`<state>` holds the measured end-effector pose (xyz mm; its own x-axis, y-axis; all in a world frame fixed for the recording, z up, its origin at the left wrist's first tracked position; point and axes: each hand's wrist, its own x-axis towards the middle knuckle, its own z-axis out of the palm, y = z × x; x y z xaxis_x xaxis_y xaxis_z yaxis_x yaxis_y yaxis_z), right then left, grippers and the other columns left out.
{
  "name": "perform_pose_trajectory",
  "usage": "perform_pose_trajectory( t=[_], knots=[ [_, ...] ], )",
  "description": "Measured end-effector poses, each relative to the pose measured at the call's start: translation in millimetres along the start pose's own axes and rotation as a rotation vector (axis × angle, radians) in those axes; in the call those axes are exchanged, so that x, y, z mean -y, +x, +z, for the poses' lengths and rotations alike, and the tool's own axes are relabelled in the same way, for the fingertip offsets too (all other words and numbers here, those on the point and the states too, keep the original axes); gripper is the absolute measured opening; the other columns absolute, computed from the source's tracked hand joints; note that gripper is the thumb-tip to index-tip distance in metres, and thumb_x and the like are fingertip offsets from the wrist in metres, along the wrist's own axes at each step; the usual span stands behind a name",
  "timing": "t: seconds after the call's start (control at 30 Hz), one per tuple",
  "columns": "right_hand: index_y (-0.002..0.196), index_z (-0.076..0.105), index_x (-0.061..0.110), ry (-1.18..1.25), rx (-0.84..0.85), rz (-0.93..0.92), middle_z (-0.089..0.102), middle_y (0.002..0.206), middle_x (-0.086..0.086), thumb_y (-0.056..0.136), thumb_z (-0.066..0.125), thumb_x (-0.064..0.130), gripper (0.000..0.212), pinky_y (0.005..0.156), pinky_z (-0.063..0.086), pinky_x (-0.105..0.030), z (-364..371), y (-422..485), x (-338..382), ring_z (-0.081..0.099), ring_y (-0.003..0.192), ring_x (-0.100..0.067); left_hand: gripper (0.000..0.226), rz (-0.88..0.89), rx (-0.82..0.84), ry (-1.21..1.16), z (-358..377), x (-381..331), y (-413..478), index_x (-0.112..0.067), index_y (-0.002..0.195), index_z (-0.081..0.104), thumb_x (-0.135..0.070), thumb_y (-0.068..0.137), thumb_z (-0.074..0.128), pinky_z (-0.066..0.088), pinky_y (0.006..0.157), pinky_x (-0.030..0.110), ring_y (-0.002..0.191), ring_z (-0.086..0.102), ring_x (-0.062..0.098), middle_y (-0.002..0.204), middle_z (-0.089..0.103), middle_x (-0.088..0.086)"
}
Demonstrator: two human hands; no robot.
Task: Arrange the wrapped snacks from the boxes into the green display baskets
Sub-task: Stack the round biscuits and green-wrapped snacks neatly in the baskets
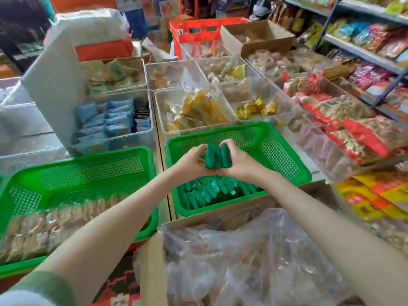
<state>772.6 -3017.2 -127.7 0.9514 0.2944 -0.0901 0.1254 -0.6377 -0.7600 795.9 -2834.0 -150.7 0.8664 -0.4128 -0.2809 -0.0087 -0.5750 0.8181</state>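
Head view: both hands meet over the right green basket (pixel 284 160), and together they grip a small bundle of green-wrapped snacks (pixel 217 156) held upright between them. The left hand (pixel 193 161) curls its fingers round the bundle's left side, and the right hand (pixel 241 163) curls round its right side, thumbs toward the camera. Below the wrists, more green-wrapped pieces (pixel 209 192) lie packed in a row along the near end of that basket, while its far end shows bare mesh. Just beside it on the left stands the left green basket (pixel 92 161), with clear-wrapped tan snacks (pixel 42 230) lined up at its near end, blurred. Nearest the camera, a cardboard box (pixel 152 270) holds a crumpled clear plastic bag (pixel 247 257) of brownish snacks. Behind the baskets stand clear bins, one with blue packets (pixel 114 121) and one with yellow packets (pixel 199 109).
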Motion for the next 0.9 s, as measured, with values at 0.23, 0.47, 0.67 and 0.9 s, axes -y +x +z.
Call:
perform_pose_trajectory(
  t=[0.23,0.47,0.67,0.9],
  knots=[
    [0.117,0.032,0.02,-0.18,0.116,-0.036,0.051,0.099,-0.002,0.085,0.069,0.018,0.049,0.072,0.045,-0.035,22,74,-60,0.054,0.084,-0.021,0.055,-0.138,0.075,-0.089,0,36,55,-0.025,0.13,0.041,-0.03,0.084,0.072,0.047,0.098,0.04,0.105,0.061,0.011,0.127,0.053,-0.004],
    [0.139,0.02,0.023,-0.182,0.488,0.11,0.052,0.117,-0.005,0.083,0.07,0.024,0.075,0.089,0.049,-0.04,48,105,-105,0.057,0.097,-0.021,0.076,-0.189,0.257,0.456,16,62,76,-0.009,0.136,0.032,-0.064,0.087,0.05,0.045,0.092,0.036,0.105,0.054,0.022,0.128,0.054,0.01],
    [0.15,0.011,0.037,-0.023,0.695,0.268,0.026,0.154,-0.004,0.089,0.063,0.039,0.081,0.109,0.031,-0.036,36,114,-113,0.038,0.132,-0.02,0.057,-0.238,0.226,0.752,6,69,84,-0.017,0.123,0.05,-0.061,0.097,0.022,0.001,0.115,0.042,0.145,0.014,0.016,0.15,0.036,0.01],
    [0.149,0.022,0.036,-0.133,0.647,0.141,0.027,0.156,0.002,0.091,0.059,0.045,0.069,0.104,0.031,-0.029,42,123,-112,0.038,0.134,-0.018,0.067,-0.24,0.198,0.82,-9,78,83,-0.026,0.146,0.03,-0.062,0.091,0.044,-0.006,0.114,0.044,0.14,0.029,0.018,0.136,0.053,0.002]
  ],
)
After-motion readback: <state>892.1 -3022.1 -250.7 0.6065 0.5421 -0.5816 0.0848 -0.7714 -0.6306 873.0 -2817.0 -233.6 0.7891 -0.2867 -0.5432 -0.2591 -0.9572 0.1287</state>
